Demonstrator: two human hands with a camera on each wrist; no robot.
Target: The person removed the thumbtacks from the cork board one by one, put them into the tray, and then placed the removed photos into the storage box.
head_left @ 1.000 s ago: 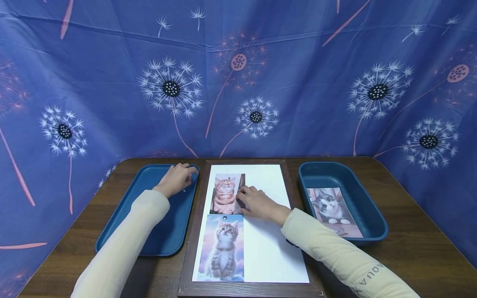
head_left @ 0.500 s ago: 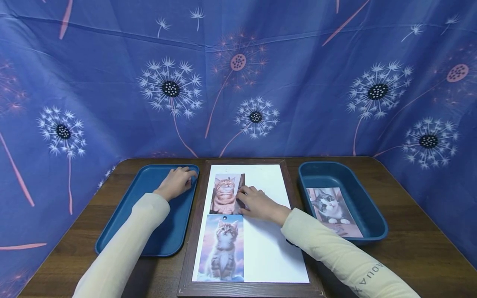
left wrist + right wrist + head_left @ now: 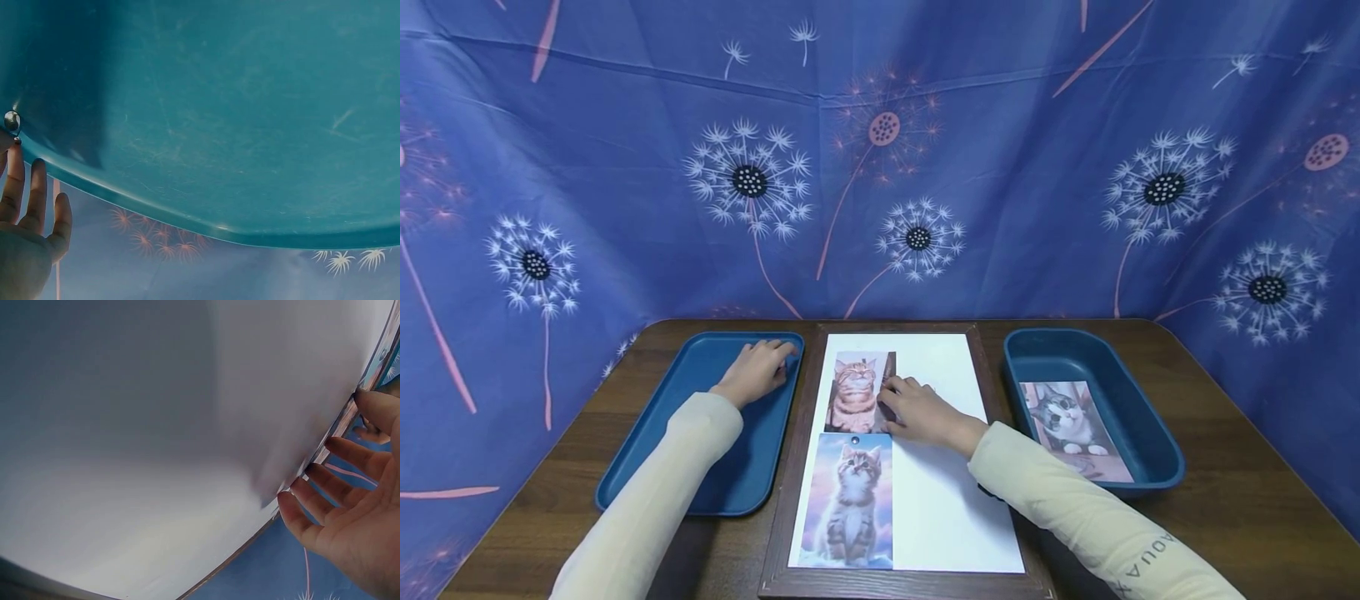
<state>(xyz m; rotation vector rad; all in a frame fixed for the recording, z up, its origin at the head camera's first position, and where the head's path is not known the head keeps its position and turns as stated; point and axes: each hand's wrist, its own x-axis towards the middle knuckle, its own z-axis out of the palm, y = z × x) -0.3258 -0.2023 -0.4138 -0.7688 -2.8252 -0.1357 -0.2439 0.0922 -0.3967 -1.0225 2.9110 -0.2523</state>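
My left hand (image 3: 756,371) is over the far right corner of the blue tray (image 3: 651,492). Its thumb and index fingertips pinch a small silver push pin (image 3: 12,120), seen in the left wrist view. My right hand (image 3: 922,411) presses its fingertips on the right side of the orange-cat photo (image 3: 854,385), partly covering it. That photo lies on the upper left of the white framed board (image 3: 955,500). Just below it is a kitten photo (image 3: 847,508) with a pastel sky, a round silver pin head (image 3: 854,440) at its top edge.
To the right of the board stands a deep blue bin (image 3: 1131,400) holding a grey-and-white cat photo (image 3: 1075,427). All rest on a brown wooden table (image 3: 1240,467). Behind it hangs a blue dandelion cloth (image 3: 1022,250).
A small silver thing on the tray beneath my left hand is gone from its spot, and the left fingers have drawn together. My right hand stays on the orange-cat photo.
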